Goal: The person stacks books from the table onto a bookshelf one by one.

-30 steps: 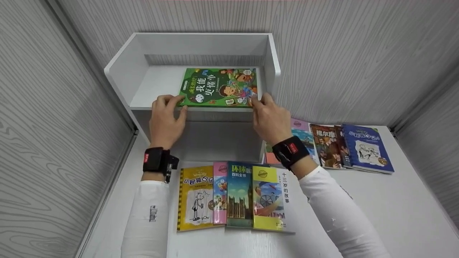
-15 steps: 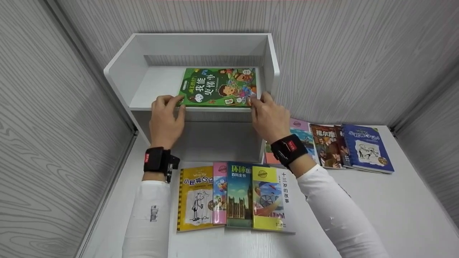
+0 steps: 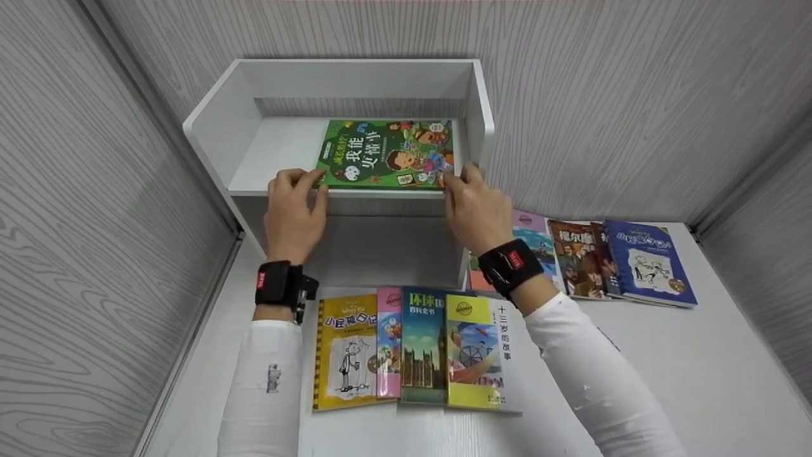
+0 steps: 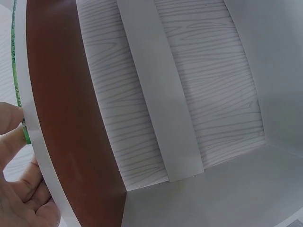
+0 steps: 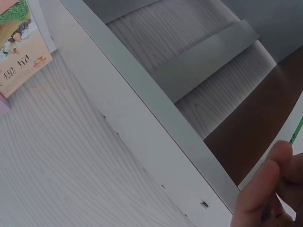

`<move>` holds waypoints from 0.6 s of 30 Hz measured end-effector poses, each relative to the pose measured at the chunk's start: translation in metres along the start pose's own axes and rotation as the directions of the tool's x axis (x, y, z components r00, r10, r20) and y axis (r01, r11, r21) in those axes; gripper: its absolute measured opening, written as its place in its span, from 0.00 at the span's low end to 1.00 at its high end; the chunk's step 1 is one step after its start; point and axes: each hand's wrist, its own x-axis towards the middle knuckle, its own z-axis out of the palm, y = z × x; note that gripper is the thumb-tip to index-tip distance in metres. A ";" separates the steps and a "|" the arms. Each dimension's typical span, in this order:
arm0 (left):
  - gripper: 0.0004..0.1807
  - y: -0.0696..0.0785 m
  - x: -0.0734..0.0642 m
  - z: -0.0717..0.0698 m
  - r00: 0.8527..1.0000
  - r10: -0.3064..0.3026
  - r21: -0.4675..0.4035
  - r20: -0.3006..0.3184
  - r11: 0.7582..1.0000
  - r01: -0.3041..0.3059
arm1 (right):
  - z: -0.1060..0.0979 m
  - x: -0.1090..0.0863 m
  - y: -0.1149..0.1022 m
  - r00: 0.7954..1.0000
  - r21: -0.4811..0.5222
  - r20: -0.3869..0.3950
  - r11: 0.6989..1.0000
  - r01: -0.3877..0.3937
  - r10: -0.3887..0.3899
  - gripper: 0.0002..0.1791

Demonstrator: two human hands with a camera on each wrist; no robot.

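Note:
A green children's book (image 3: 387,155) lies flat, cover up, on the upper board of a small white shelf (image 3: 266,146), its lower edge along the board's front. At its near left corner my left hand (image 3: 295,216) grips it with bent fingers and thumb. My right hand (image 3: 479,212) holds the near right corner in the same way. From the left wrist, the left hand (image 4: 23,189) shows beside the board, touching the book's green edge (image 4: 27,135). In the right wrist view, the right hand (image 5: 265,194) is at the board's front, and only a sliver of the book's edge (image 5: 297,130) shows.
In front of the shelf, overlapping books lie on the white table (image 3: 710,374): a yellow one (image 3: 346,355), a pink one, a teal one (image 3: 424,355) and a yellow-and-white one (image 3: 476,355). More books, including a blue one (image 3: 650,263), lie right of the shelf. Walls stand behind and beside.

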 end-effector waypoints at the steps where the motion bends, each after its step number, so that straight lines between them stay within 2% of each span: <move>1: 0.21 0.000 0.000 0.000 1.000 0.003 0.000 -0.002 1.000 -0.003 | 0.001 0.000 0.000 1.000 0.002 -0.002 1.000 0.001 -0.001 0.18; 11: 0.20 -0.001 -0.001 0.002 0.999 0.029 0.011 -0.017 1.000 -0.028 | 0.001 -0.002 0.001 1.000 0.026 -0.008 1.000 0.006 -0.006 0.18; 18: 0.27 -0.004 -0.005 0.002 0.999 0.044 -0.001 0.003 0.999 -0.044 | -0.003 -0.008 0.001 0.999 0.015 0.052 1.000 0.014 -0.015 0.24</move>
